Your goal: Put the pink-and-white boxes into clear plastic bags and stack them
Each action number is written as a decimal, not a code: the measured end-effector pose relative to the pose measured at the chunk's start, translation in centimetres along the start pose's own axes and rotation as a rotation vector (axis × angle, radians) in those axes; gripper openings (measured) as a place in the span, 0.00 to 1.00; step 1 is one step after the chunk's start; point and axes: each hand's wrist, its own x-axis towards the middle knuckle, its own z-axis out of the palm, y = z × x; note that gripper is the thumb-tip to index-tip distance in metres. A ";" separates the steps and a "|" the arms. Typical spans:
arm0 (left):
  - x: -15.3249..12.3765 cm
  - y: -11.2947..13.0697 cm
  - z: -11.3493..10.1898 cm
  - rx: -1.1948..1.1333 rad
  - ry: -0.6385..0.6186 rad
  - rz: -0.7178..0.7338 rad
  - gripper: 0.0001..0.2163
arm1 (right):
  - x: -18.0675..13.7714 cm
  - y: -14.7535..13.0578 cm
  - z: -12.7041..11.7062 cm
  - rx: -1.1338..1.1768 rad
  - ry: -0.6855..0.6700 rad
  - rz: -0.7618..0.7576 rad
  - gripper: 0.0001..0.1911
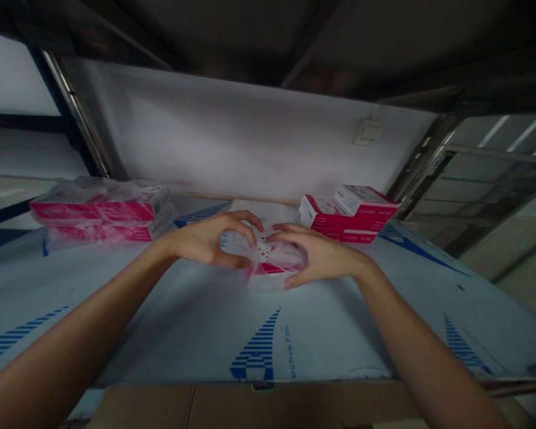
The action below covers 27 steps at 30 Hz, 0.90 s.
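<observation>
Two hands meet at the middle of the head view, both closed on one small red-and-white box (270,269) wrapped in a clear plastic bag (243,244). On the left hand (205,241) the fingers are curled together, pinching the loose bag film at the box's upper left, while on the right hand (319,257) the fingers cup the box from its right side and top, the thumb tucked under its near edge. The box lies directly between the two hands, resting on or just above the surface (183,322), which is covered in pale protective film printed with blue stripes; whether it touches the surface I cannot tell. Its long axis seems to run left to right, across the line of sight, so each hand takes one end, and neither is clearly nearer, though the right hand covers more of it. Well apart to the left sits a bagged stack of red boxes (100,214), and near to the right, just behind the right hand, a loose pile of red boxes (351,217) lies unbagged. A flat white sheet (254,210) lies just behind the hands against the back wall. Open room lies toward the near edge of the surface, where a brown cardboard flap (205,405) shows along the bottom of the frame. The picture is dim and slightly blurred.
</observation>
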 end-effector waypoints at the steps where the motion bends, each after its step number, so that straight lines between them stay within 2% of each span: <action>1: 0.0 0.1 0.4 0.066 -0.006 -0.003 0.16 | 0.3 0.3 0.8 -0.043 -0.012 0.022 0.49; 3: 0.2 0.5 1.3 0.197 -0.015 0.007 0.21 | 0.7 1.0 1.9 -0.082 -0.026 0.018 0.53; 4: 0.3 0.6 1.8 0.251 -0.022 0.025 0.20 | 0.9 1.3 2.3 -0.085 -0.026 -0.007 0.53; 8: 0.7 1.0 2.8 0.287 -0.024 0.122 0.01 | 1.1 1.5 2.4 -0.094 0.027 -0.055 0.48; 9: 0.8 1.1 2.8 0.253 -0.009 0.140 0.01 | 1.1 1.3 2.3 -0.106 0.049 -0.039 0.47; 14: 1.0 1.2 2.2 0.135 0.191 0.119 0.04 | 0.6 0.7 1.2 -0.148 0.124 0.012 0.42; 20: 0.8 0.3 1.3 0.306 0.391 0.106 0.11 | 0.0 1.8 -0.6 -0.094 0.146 0.143 0.30; 23: 0.1 -0.4 -0.1 0.473 0.379 0.116 0.13 | -0.2 2.7 -1.6 0.068 0.298 0.143 0.21; 25: -0.4 -0.8 -1.2 0.508 0.295 0.100 0.14 | -0.3 3.3 -2.1 0.195 0.493 0.130 0.17; 27: -0.8 -0.9 -2.1 0.435 0.268 0.080 0.17 | -0.4 3.7 -2.6 0.254 0.683 0.127 0.13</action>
